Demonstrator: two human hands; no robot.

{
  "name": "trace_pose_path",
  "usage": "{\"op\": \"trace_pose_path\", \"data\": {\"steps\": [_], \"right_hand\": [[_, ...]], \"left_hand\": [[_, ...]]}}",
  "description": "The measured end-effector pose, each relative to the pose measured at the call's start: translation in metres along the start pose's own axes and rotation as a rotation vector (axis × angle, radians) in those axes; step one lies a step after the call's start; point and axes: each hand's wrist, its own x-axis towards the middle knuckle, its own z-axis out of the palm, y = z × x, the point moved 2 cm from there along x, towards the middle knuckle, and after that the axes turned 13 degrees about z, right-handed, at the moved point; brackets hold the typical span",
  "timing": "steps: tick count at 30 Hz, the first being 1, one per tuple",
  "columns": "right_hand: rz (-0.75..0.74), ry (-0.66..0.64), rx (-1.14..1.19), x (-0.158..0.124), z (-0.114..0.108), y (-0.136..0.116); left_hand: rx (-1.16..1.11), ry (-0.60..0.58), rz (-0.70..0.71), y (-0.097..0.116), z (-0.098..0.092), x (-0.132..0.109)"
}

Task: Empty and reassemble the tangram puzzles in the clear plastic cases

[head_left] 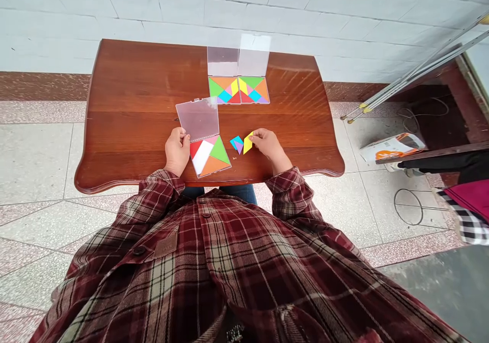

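Note:
My left hand point(178, 150) pinches the left edge of an open tangram case near its hinge. The case's clear lid point(198, 120) is folded back away from me. In its tray, red, pink, green and orange pieces point(216, 165) lie around a bare white strip point(202, 157). Between the fingers of my right hand point(267, 147) is a yellow parallelogram point(248, 142), held just above or on the tabletop; I cannot tell which. Just left of it lie a blue square point(234, 142) and a purple triangle point(239, 146), overlapping.
Farther back on the brown wooden table point(145, 88), two filled tangram cases point(239, 89) stand side by side with lids open. A tiled wall point(183, 7) borders the table's far side. At the right are crutches point(367, 106), a white carton point(393, 147) and part of another person point(466, 195).

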Motion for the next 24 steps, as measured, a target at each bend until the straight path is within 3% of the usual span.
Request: {"op": "trace_pose_path", "data": {"steps": [5, 10, 12, 17, 24], "right_hand": [[0.074, -0.070, 0.000, 0.003, 0.000, 0.000], [-0.009, 0.079, -0.176, -0.012, -0.002, -0.019], [-0.082, 0.071, -0.229, -0.024, 0.006, -0.033], [-0.235, -0.104, -0.378, -0.050, 0.045, -0.070], [-0.150, -0.062, -0.664, -0.055, 0.074, -0.097]], "left_hand": [[0.002, -0.017, -0.023, 0.002, -0.001, 0.000], [0.000, -0.019, -0.021, 0.003, -0.002, 0.000], [-0.008, -0.019, -0.019, 0.004, -0.001, 0.000], [-0.008, -0.025, -0.029, 0.005, -0.001, 0.000], [-0.014, -0.011, -0.008, 0.004, 0.000, 0.000]]}}
